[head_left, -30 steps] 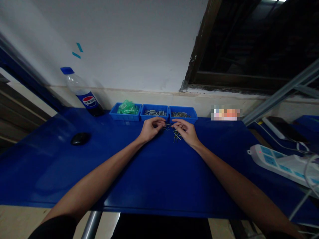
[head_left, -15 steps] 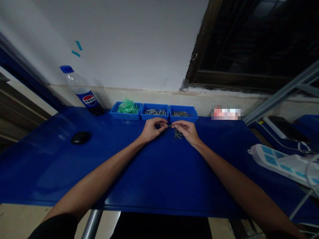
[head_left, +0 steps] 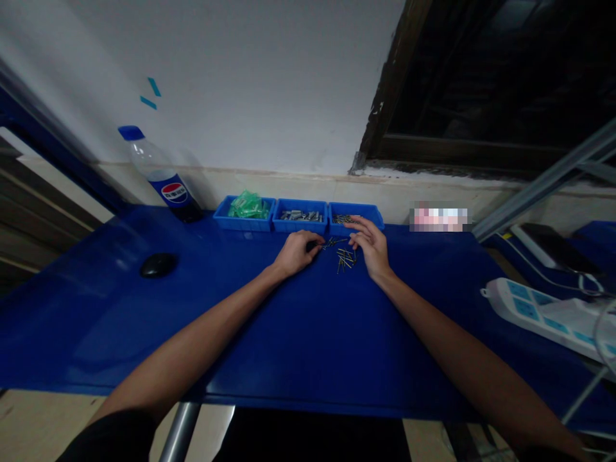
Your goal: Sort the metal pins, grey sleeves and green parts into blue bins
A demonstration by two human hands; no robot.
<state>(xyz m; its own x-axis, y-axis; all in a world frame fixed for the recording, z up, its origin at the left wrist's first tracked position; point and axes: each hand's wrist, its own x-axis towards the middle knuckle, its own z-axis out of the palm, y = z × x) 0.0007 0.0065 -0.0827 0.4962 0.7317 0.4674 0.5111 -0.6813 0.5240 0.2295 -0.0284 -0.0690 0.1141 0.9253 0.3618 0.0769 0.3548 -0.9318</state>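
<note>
My left hand is closed in a pinch, thumb and forefinger meeting at the end of a thin metal screw. Several more screws lie just right of those fingertips. Over on the other side, my right hand has its forefinger stretched out and thumb apart, and I see nothing between them. Between the hands and a little nearer to me is a loose pile of brassy screws on the blue table. The right fingertips are in front of a blue bin of screws.
Left of that bin stand a blue bin of grey metal sleeves and a bin of green plastic packets. A cola bottle and a black mouse are at the left. A white power strip lies at the right.
My hands have come apart. The right one has moved right and its fingers have opened, while the left stays nearly in place. More screws now show between them.
</note>
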